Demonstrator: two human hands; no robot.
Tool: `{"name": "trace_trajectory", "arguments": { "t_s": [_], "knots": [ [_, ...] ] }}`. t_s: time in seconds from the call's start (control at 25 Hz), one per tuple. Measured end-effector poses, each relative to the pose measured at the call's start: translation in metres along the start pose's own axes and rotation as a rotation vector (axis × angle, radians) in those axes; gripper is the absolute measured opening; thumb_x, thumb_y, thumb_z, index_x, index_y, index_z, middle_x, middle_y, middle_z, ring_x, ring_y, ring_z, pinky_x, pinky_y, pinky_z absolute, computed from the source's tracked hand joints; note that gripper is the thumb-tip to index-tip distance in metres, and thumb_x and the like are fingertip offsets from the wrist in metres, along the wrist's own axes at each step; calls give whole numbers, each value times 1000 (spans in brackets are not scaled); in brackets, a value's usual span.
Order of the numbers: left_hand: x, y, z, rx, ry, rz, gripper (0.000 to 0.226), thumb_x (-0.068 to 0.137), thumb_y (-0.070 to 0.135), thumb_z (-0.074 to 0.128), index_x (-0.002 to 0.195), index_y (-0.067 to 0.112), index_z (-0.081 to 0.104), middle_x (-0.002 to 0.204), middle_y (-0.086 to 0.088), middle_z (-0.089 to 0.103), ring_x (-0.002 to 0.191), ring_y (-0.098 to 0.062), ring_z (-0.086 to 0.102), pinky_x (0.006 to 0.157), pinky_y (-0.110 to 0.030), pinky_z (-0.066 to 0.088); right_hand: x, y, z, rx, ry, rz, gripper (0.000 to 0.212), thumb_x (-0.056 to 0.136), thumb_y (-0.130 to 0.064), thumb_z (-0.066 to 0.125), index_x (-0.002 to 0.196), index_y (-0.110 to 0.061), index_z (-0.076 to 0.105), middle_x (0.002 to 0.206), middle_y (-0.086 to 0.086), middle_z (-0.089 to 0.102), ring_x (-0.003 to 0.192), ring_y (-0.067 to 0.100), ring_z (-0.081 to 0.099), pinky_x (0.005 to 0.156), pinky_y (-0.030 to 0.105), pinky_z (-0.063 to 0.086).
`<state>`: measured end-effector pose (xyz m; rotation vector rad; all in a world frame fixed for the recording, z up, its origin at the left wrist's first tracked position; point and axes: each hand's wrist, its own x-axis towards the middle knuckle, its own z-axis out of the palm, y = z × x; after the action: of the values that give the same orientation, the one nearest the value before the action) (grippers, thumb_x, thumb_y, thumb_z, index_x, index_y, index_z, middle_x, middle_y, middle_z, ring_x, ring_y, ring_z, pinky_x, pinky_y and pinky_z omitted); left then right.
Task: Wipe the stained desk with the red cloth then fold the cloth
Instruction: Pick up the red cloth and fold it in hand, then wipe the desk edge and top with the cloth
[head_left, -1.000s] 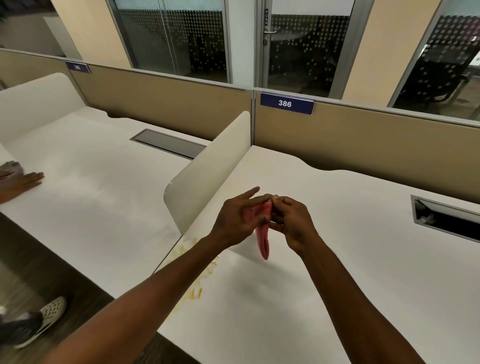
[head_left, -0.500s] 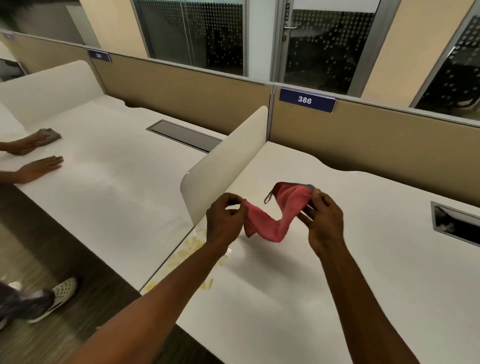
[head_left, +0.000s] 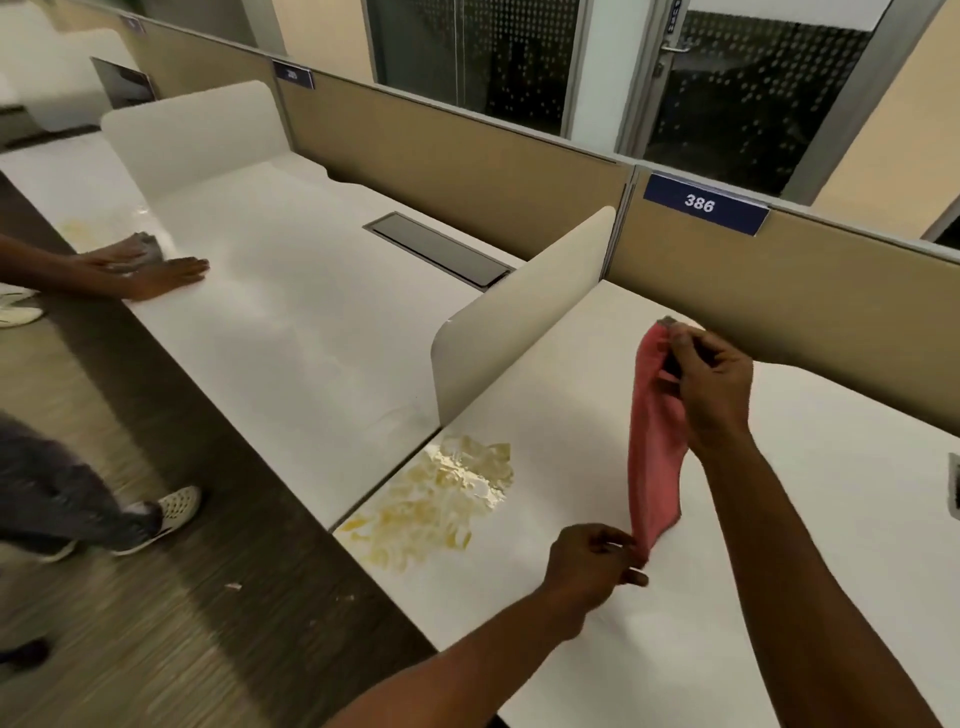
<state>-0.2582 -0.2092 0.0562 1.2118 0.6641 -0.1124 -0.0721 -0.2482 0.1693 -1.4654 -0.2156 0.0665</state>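
The red cloth (head_left: 655, 441) hangs stretched above the white desk (head_left: 753, 597), held by two corners. My right hand (head_left: 709, 384) pinches its upper end, raised near the beige partition. My left hand (head_left: 592, 564) pinches its lower end close to the desk surface. A yellowish smeared stain (head_left: 436, 499) covers the desk's front left corner, to the left of my left hand and apart from the cloth.
A cream divider panel (head_left: 519, 312) separates this desk from the neighbouring one, where another person's hands (head_left: 150, 265) press a grey cloth. A cable slot (head_left: 953, 488) sits at the right edge. That person's legs and shoes stand on the floor at left.
My hands have pulled apart, the right one up and the left one down toward me, stretching the cloth out long. The view has swung left, showing the stain fully.
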Motion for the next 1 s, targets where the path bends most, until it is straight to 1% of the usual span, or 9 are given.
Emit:
{"name": "trace_trajectory", "arguments": {
  "t_s": [0.16, 0.28, 0.36, 0.48, 0.64, 0.68, 0.76, 0.84, 1.0],
  "knots": [
    [-2, -24, -6, -152, 29, -155, 11, 92, 7, 71, 103, 7, 74, 100, -13, 78, 75, -19, 77, 75, -24, 61, -9, 60, 63, -124, -162, 175, 20, 95, -32, 76, 104, -15, 82, 97, 10, 81, 93, 33, 78, 78, 45, 66],
    [-5, -33, -28, -144, 121, -173, 11, 95, 13, 67, 101, 10, 76, 98, -11, 79, 77, -19, 77, 76, -27, 59, -26, 102, 104, -230, -281, 262, 19, 96, -30, 75, 100, -14, 82, 95, 10, 80, 94, 33, 76, 86, 46, 63],
    [-10, -36, -47, 53, 125, -129, 18, 95, 21, 65, 107, 12, 76, 93, -7, 80, 70, -20, 76, 72, -28, 59, -35, 123, 119, -326, -366, 251, 22, 101, -27, 68, 105, -10, 81, 101, 9, 79, 101, 30, 74, 97, 44, 56],
    [-18, -36, -82, 482, 124, 32, 23, 94, 28, 64, 110, 17, 76, 85, -1, 80, 51, -10, 69, 53, -21, 56, -42, 138, 124, -360, -485, 243, 29, 105, -20, 59, 124, -2, 72, 112, 19, 76, 97, 27, 69, 91, 43, 54],
    [-21, -26, -137, 727, 336, 255, 18, 93, 32, 62, 99, 26, 78, 76, 10, 77, 63, -3, 65, 77, -28, 55, -68, 161, 94, -665, -499, -63, 30, 103, -16, 59, 131, -11, 70, 127, 11, 73, 116, 25, 67, 102, 33, 47],
    [-19, -23, -154, 730, 411, 288, 16, 93, 31, 64, 96, 27, 79, 75, 11, 77, 67, -5, 66, 78, -28, 54, -77, 172, 82, -785, -550, -140, 35, 104, -20, 59, 137, -12, 66, 138, 11, 67, 129, 30, 61, 110, 36, 42],
    [-13, -13, -189, 718, 557, 377, 11, 91, 27, 69, 92, 26, 80, 75, 11, 76, 60, -2, 64, 70, -23, 53, -90, 193, 61, -1075, -718, -255, 53, 108, -36, 48, 158, -20, 42, 167, 7, 35, 157, 32, 28, 126, 47, 18],
    [-7, 0, -226, 766, 693, 427, 10, 91, 25, 71, 93, 24, 80, 76, 9, 76, 56, 0, 63, 67, -21, 54, -92, 205, 54, -1280, -798, -285, 60, 109, -53, 28, 165, -36, 16, 174, -1, 5, 162, 26, 1, 129, 52, -1],
    [8, 15, -287, 852, 774, 441, 12, 93, 24, 70, 99, 20, 80, 91, 3, 78, 76, -11, 70, 74, -30, 56, -84, 206, 65, -1374, -768, -287, 69, 99, -68, 7, 164, -45, 2, 175, -3, -3, 162, 25, -3, 127, 56, -5]
  ]
}}
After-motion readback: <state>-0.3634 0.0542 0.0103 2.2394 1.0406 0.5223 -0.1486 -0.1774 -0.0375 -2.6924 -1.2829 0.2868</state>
